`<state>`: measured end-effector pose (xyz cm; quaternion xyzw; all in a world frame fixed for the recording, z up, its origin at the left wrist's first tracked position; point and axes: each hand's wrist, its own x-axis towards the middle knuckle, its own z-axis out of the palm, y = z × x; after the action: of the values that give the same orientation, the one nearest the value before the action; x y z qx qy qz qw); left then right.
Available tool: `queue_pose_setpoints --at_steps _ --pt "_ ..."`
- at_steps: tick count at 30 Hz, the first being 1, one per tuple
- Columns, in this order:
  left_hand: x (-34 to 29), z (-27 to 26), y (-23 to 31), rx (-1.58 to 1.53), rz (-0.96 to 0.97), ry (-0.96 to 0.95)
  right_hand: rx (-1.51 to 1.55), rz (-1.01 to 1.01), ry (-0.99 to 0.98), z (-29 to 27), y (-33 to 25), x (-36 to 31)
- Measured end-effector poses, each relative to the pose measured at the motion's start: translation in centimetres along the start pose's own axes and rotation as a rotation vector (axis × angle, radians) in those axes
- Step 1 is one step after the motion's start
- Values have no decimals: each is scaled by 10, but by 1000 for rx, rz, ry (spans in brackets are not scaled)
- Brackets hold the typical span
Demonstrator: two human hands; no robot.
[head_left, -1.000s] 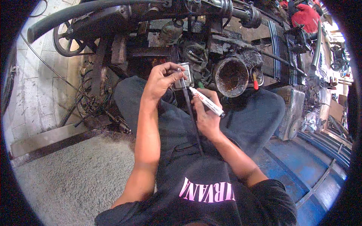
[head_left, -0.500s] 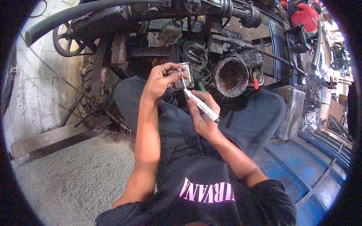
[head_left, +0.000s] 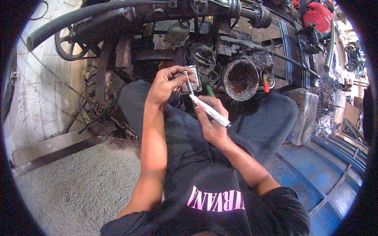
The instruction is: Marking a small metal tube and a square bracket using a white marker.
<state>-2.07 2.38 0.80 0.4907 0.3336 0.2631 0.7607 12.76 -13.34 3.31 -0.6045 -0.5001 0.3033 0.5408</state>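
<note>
My left hand pinches a thin grey metal rod between thumb and fingertips. In my right hand lies a white marker pen with red and dark print, its front end pointing up and left at the lower end of the rod. Whether the pen's tip touches the rod, I cannot tell. Just behind the fingers is a small silvery rectangular case, partly covered by my left hand. A green handle sticks out beside it, above my right hand.
A dirty round metal bowl stands ahead to the right, next to a red-tipped handle. Greasy machinery with a long bar spans the far side. A spoked wheel is at left. A person in red is at far right.
The rod and the pen's front end have shifted slightly to the left. Both hands keep their grip.
</note>
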Motion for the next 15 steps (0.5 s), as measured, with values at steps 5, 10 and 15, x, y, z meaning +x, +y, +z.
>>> queue_pose_setpoints --at_steps 5,10,15 --pt "0 3 1 -90 17 -32 433 402 109 -3 1 -3" --pt "2 9 6 -21 18 -12 653 537 -75 -12 0 -25" --pt "4 22 4 233 179 356 667 436 10 -19 5 -25"
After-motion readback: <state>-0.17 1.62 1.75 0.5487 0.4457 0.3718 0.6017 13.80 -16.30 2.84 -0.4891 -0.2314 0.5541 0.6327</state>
